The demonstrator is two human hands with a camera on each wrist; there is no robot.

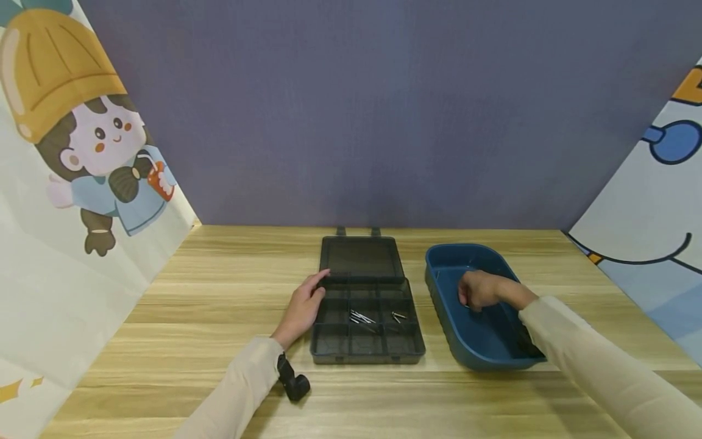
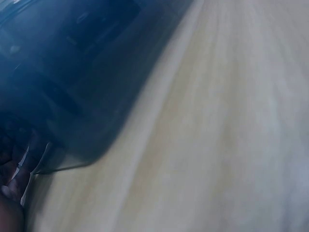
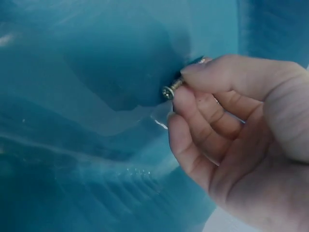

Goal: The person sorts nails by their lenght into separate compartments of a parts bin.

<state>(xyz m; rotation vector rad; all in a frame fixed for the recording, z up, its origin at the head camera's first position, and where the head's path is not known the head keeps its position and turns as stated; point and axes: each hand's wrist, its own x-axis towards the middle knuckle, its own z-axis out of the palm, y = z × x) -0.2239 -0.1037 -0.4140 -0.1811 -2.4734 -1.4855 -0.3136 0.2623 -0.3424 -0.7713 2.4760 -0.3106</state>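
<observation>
My right hand is inside a blue plastic bin. In the right wrist view, its thumb and forefinger pinch a small brass-coloured screw, cross-slotted head outward. A dark, see-through compartment box lies left of the bin with its lid folded back. Several thin silver nails lie in the centre compartment, and a few brass-coloured screws in the one to its right. My left hand rests at the box's left edge, fingers extended; only part of it shows in the dim, blurred left wrist view.
The bin and box stand on a wood-grain table. Behind is a dark blue-grey panel, with printed panels at both sides. A black wrist camera sticks out from my left sleeve over the table, below the box's left corner.
</observation>
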